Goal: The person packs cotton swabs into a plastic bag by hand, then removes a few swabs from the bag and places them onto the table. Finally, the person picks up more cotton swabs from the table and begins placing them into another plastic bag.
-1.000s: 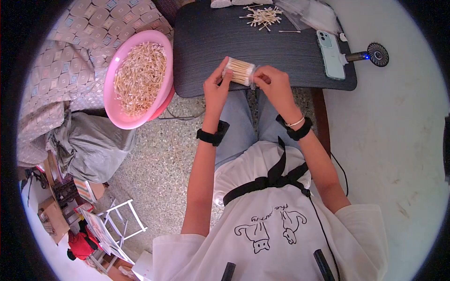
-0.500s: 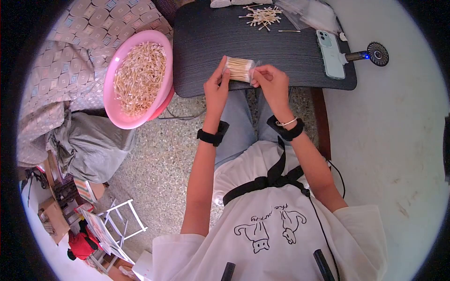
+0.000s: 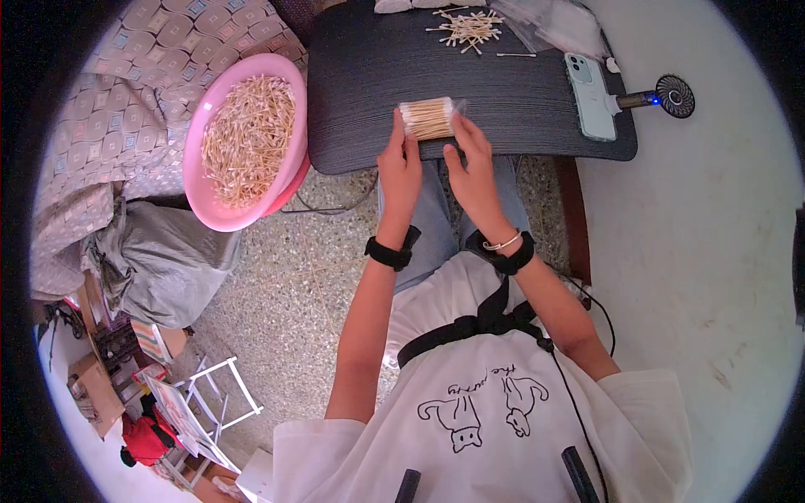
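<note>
A clear plastic bag of cotton swabs (image 3: 428,118) is held level over the near edge of the black table, its swabs lying side by side. Around its left end are the fingers of my left hand (image 3: 400,168), with the thumb on the near side. My right hand (image 3: 472,168) presses its fingers along the bag's right end, the thumb lower and a little apart. Loose clear film sticks up at that right end.
A pink basin (image 3: 195,172) full of loose cotton swabs (image 3: 251,138) stands left of the black table (image 3: 369,63). On the table lie a small swab pile (image 3: 471,30), clear plastic bags (image 3: 558,25) and a phone (image 3: 592,105) beside a small fan (image 3: 675,96).
The bag has turned slightly and its right end shows more fully. My right hand has shifted from pinching the film to lying along that end. Both wrists have moved closer to my body.
</note>
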Motion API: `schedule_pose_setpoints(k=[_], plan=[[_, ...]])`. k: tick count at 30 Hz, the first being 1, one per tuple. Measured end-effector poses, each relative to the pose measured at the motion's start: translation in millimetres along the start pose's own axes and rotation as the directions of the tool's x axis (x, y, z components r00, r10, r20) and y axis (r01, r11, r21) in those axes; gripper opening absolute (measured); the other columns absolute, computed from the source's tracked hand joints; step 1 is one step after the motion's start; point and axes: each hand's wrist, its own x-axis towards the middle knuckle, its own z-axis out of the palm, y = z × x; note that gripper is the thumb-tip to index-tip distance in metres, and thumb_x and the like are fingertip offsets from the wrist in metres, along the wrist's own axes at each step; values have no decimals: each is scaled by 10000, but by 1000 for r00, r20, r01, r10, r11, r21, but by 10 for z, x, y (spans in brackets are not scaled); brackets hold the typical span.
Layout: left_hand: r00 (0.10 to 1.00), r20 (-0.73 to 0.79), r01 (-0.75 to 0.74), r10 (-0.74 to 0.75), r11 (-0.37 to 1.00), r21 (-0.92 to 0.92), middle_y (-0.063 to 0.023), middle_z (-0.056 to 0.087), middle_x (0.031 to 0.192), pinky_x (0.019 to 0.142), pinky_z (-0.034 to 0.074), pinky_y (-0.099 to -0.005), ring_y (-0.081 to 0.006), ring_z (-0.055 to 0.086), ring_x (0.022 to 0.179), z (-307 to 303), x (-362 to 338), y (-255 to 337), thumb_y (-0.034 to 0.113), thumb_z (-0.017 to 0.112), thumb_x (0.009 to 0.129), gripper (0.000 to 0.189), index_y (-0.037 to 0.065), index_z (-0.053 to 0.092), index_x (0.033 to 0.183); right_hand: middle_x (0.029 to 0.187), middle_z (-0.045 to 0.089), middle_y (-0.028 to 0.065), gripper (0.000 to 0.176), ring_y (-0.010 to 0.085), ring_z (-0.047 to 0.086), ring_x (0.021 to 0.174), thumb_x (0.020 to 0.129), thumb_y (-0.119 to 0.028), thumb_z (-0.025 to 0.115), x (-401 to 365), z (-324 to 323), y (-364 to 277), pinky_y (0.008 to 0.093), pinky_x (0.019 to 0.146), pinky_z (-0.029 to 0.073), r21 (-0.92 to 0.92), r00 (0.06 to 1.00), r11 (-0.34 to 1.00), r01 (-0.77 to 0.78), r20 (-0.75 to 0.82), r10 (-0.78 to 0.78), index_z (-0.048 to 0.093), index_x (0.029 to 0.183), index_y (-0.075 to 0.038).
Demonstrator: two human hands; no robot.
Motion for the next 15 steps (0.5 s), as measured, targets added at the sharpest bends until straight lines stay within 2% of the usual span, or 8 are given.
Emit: schedule_pose_setpoints(k=[2,3,5,8,12,14,15], plan=[[998,-38,-43,43,999,-19,-195,562,1199,842,440,-275,-222,583,1057,31,-12,-2,158,439,942,429,50,382,1353,1264,488,167,436,297,509,1070,865,-58,513,3,24,41,339,937,389,-93,998,994,60,-14,-61,443,1291,-5],[996,-59,-68,66,997,-28,-199,555,1208,848,438,-277,-230,580,1065,48,-16,-9,158,437,942,427,43,384,1350,1276,486,152,436,268,509,1085,872,-53,508,6,25,55,320,946,383,80,999,996,-37,4,37,440,1301,-17],[988,-103,-119,114,992,-42,-202,537,1229,859,435,-284,-241,573,1079,83,-15,-27,159,435,943,424,31,389,1344,1299,483,123,438,211,511,1115,886,-42,500,3,17,88,283,965,371,404,973,885,-232,86,216,433,1319,-40],[985,-118,-136,129,990,-46,-206,509,1262,879,429,-298,-250,556,1107,93,-16,-47,156,433,942,426,29,385,1345,1274,509,121,422,199,503,1129,876,-12,491,-23,22,159,286,946,391,504,964,825,-255,67,257,455,1296,-29],[963,-179,-230,202,962,-150,-204,496,1278,893,423,-311,-258,541,1130,155,-6,-133,137,437,937,440,34,362,1359,1265,507,157,417,251,520,1124,826,10,492,15,-32,115,321,906,427,295,988,943,-156,44,149,494,1243,-8],[970,-111,-226,218,972,-69,-212,488,1282,896,421,-304,-261,534,1138,126,-24,-111,130,434,937,449,18,344,1363,1263,506,162,417,255,525,1116,818,12,496,48,-28,142,322,904,429,157,998,986,-57,29,53,499,1234,-7],[972,-76,-226,223,974,-29,-216,484,1284,897,420,-301,-262,530,1142,104,-35,-78,126,432,938,453,11,335,1365,1244,516,158,412,254,533,1098,810,17,501,57,-15,154,318,893,435,162,999,986,-45,16,43,507,1222,-8]])
